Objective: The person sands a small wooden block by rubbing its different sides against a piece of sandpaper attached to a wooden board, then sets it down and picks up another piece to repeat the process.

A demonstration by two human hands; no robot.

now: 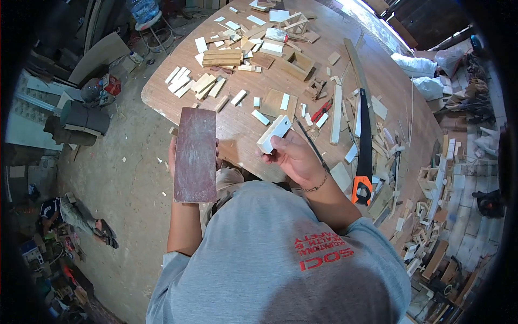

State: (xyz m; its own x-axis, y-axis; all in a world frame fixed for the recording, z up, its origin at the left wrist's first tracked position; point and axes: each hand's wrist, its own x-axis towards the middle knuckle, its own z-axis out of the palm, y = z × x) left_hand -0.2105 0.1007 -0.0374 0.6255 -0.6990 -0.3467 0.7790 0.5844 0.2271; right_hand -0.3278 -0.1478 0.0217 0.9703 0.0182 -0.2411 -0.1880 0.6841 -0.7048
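Note:
My left hand (172,156) grips a long sanding block (195,156) from beneath. Its worn reddish-brown abrasive face is turned up, hiding most of the hand, with fingertips showing at both long edges. Over the table's near edge, my right hand (294,155) pinches a small wooden block (275,134) between thumb and fingers. That block has a white face with a small dark hole near its far end. A gap separates it from the sanding block. Just beyond it lie a flat square of wood (274,102) and small white-faced strips (260,117).
The brown table (243,140) carries scattered wood offcuts, a stack of strips (223,58), an open wooden box (297,65) and a red-handled tool (322,111). An orange-handled handsaw (364,146) lies at right. Another person (81,216) is on the floor side at left.

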